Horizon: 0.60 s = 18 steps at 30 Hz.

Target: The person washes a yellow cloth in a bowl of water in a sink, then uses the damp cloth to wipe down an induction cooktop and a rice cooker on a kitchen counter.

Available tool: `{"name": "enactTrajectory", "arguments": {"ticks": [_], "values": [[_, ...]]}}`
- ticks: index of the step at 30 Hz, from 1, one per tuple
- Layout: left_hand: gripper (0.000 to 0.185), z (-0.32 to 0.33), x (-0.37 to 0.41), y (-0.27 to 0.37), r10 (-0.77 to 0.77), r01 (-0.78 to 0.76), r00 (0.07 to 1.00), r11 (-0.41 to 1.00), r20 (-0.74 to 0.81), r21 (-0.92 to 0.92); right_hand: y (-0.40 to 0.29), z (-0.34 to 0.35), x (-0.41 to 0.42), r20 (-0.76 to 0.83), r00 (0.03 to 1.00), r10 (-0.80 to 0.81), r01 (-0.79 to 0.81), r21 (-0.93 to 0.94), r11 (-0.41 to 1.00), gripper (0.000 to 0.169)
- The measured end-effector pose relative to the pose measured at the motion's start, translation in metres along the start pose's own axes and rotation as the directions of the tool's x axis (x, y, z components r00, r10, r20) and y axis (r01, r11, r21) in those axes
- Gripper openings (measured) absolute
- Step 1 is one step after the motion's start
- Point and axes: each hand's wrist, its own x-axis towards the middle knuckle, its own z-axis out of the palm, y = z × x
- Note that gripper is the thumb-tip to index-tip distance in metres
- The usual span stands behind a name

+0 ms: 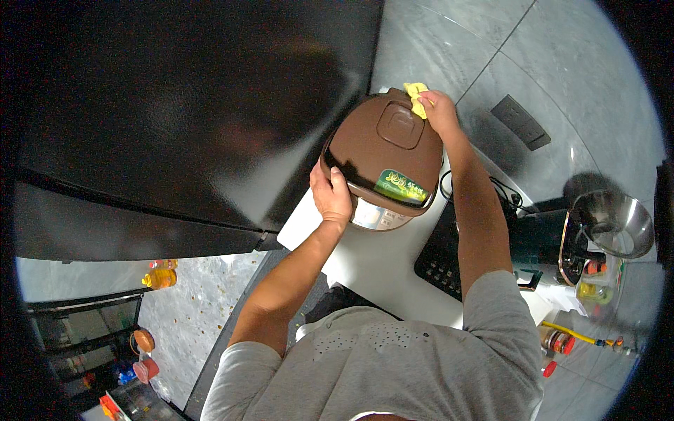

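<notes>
A brown rice cooker (363, 137) with a rounded lid stands on the white countertop (379, 268). Its lid bears a green sticker, and a pale control panel (376, 214) shows on its front. My left hand (331, 192) grips the cooker's front left edge, thumb on top of the lid rim. At the back right of the lid, my right hand (438, 108) pinches a crumpled yellow cloth (416, 99), which lies against the lid's rear edge. The cooker's far side is hidden from me.
A large glossy black panel (184, 116) rises close on the left. To the right are a black appliance (537, 247) with a steel bowl (611, 223), a dark cooktop (442, 252), a looped black cord (505, 192) and a wall socket (520, 122). Bottles (159, 278) stand at lower left.
</notes>
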Motion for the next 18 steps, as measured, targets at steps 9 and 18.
{"name": "enactTrajectory", "arguments": {"ticks": [9, 18], "values": [[0.048, 0.0, 0.0, 0.006, -0.002, -0.001, 0.999, 0.998, 0.042, 0.062, -0.016, -0.047, -0.027, 0.166, 0.98, 0.109, -0.074, -0.201, 0.977, 0.025], [0.05, -0.002, 0.001, -0.001, -0.034, 0.033, 0.999, 0.999, 0.029, 0.033, -0.018, -0.031, -0.103, -0.13, 0.912, 0.388, -0.405, -0.138, 0.904, 0.029]]}}
